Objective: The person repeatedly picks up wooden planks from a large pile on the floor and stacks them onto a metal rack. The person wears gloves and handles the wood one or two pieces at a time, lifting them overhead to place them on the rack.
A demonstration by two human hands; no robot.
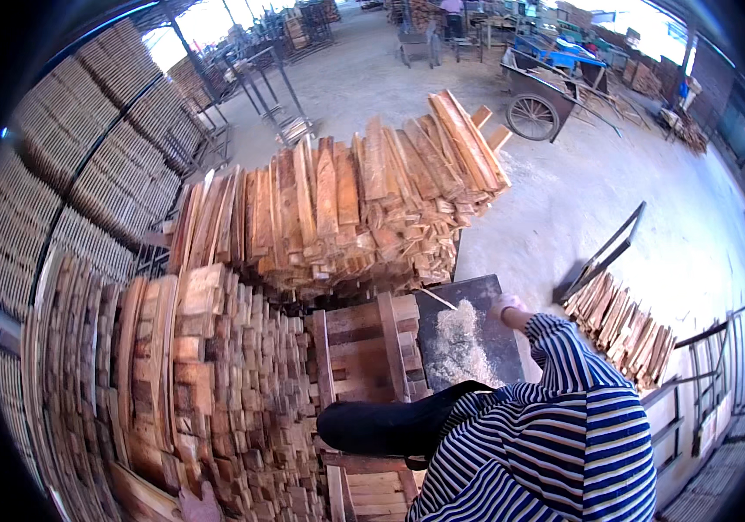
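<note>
1. Left hand (200,506), lower left, partly open against the wood stack (250,409) — whether clasping, I cannot tell.
2. That stack spreads just above it.
3. My right hand (508,308), right of centre, half-curled near the dark panel (494,332) — hold unclear.

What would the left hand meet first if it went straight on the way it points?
Likely the stacked wooden boards just beyond the fingertips of the left hand; they may already touch, as depth is unclear in this single view.
</note>
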